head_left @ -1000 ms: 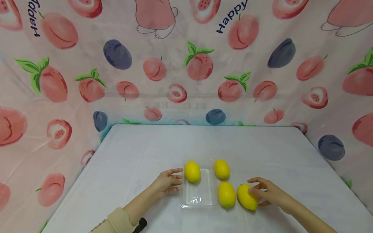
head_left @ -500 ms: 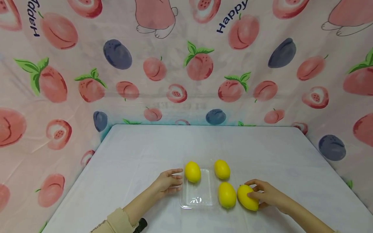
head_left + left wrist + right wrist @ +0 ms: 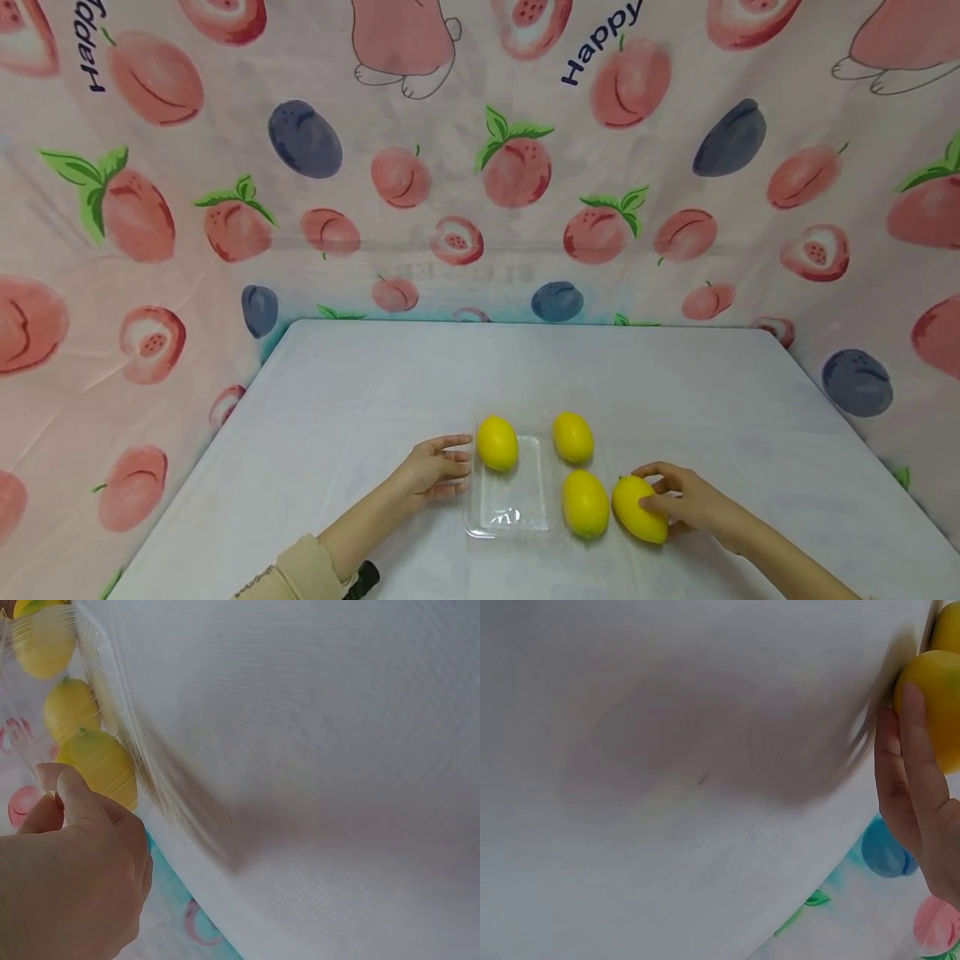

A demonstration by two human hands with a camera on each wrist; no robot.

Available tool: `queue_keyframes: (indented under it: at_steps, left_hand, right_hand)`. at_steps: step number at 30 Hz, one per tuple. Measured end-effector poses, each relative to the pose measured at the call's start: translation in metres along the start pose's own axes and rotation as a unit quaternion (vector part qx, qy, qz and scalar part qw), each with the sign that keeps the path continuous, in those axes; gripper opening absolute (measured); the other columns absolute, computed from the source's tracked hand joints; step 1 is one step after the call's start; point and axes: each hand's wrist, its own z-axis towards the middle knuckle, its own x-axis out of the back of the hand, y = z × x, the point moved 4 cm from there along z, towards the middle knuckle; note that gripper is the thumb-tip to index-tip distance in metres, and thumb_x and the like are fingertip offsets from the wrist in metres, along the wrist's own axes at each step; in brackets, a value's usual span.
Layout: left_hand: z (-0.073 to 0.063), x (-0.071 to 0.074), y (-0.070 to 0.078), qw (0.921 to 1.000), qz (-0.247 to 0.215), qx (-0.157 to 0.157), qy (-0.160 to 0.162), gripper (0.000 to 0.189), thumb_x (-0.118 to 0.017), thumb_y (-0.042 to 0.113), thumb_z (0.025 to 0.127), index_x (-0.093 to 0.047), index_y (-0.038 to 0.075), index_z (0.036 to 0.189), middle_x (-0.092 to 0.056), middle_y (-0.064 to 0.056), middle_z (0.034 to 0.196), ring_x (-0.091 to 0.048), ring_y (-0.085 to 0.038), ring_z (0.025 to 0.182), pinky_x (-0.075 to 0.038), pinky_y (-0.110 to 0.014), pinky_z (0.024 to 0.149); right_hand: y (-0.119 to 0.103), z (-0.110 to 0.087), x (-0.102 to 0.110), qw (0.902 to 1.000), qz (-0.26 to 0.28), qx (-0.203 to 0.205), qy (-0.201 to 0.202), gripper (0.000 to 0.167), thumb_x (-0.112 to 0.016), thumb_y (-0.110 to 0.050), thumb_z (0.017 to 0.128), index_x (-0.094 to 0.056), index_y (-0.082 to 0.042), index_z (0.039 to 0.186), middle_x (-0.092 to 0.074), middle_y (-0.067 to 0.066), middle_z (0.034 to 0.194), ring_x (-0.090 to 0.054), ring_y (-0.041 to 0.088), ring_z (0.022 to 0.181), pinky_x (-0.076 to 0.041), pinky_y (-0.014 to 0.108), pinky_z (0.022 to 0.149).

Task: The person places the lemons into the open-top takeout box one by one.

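The right hand (image 3: 686, 500) is curling its thumb and fingers round the held lemon (image 3: 633, 510), gripping it from the right side. Just left of that grip, the near lemon (image 3: 586, 504) is lying on the tabletop (image 3: 375, 367), with the far lemon (image 3: 573, 437) sitting beyond it, farther out than the right hand's fingertips. The left hand (image 3: 431, 471) is staying partly spread, its fingers touching the left side of the clear container (image 3: 517, 500) without closing round a lemon. Inside that container, just right of the left fingertips, the boxed lemon (image 3: 497, 443) is resting at the far left. A dark object (image 3: 365, 579) is showing beside the left sleeve (image 3: 311, 562), behind the left hand.
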Motion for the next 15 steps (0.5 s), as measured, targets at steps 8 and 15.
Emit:
queue_keyframes:
  at_steps: [8,15]
  left_hand:
    - [-0.0003,0.0003,-0.0006,1.0,0.003,-0.001,0.005,0.048,-0.058,-0.007,0.086,-0.05,0.0,0.132,-0.057,-0.003,0.094,-0.059,-0.009,0.071,-0.058,-0.021,0.064]
    - [-0.0003,0.0006,-0.0011,1.0,0.001,-0.003,0.0,0.048,-0.058,-0.006,0.086,-0.049,0.0,0.133,-0.057,-0.003,0.094,-0.059,-0.01,0.073,-0.057,-0.02,0.065]
  right_hand:
    - [0.0012,0.0012,0.0025,1.0,-0.003,0.005,0.007,0.051,-0.062,-0.023,0.09,-0.044,0.002,0.131,-0.052,0.02,0.109,-0.054,0.019,0.084,-0.057,0.036,0.069]
    - [0.0009,0.0009,0.0032,0.9998,0.002,0.007,0.017,0.053,-0.064,-0.024,0.088,-0.045,0.001,0.131,-0.052,0.02,0.11,-0.055,0.02,0.084,-0.057,0.035,0.069]
